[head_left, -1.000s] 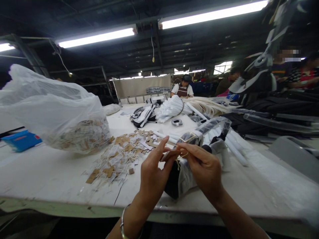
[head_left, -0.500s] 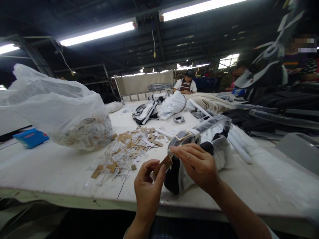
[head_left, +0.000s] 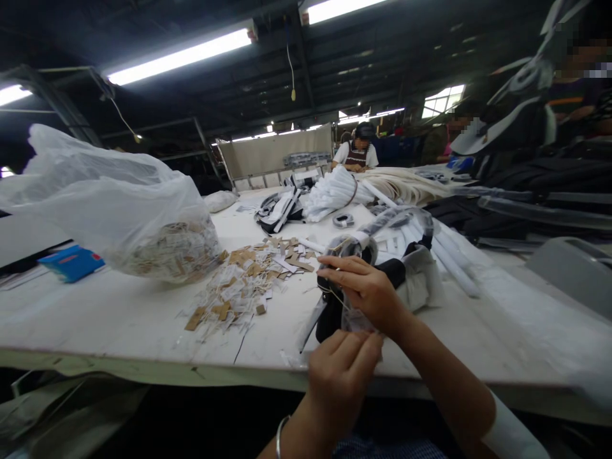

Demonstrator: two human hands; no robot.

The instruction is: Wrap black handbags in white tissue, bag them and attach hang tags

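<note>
A black and pale bag [head_left: 421,280], partly wrapped in clear plastic, lies on the table in front of me. My right hand [head_left: 370,293] is closed at its plastic-wrapped strap [head_left: 361,243], fingers long and pressed together, with the thumb hidden. A thin pale cord [head_left: 338,294] runs from the strap down under that hand. Lower and nearer to me, my left hand [head_left: 342,376] is closed in a pinch in front of the bag. The brown card hang tag is in its fingers, almost wholly hidden by them.
Loose brown and white tags with cords [head_left: 239,287] lie in a pile left of the bag. Behind them stands a clear plastic sack [head_left: 176,248] of tags, beside a blue packet [head_left: 71,261]. White tubes [head_left: 329,194] lie farther back. A person [head_left: 356,153] works at the far end.
My left hand has moved right and down towards me, turning over so its back faces up; the tag's brown face is now covered. My right hand has shifted slightly along the strap.
</note>
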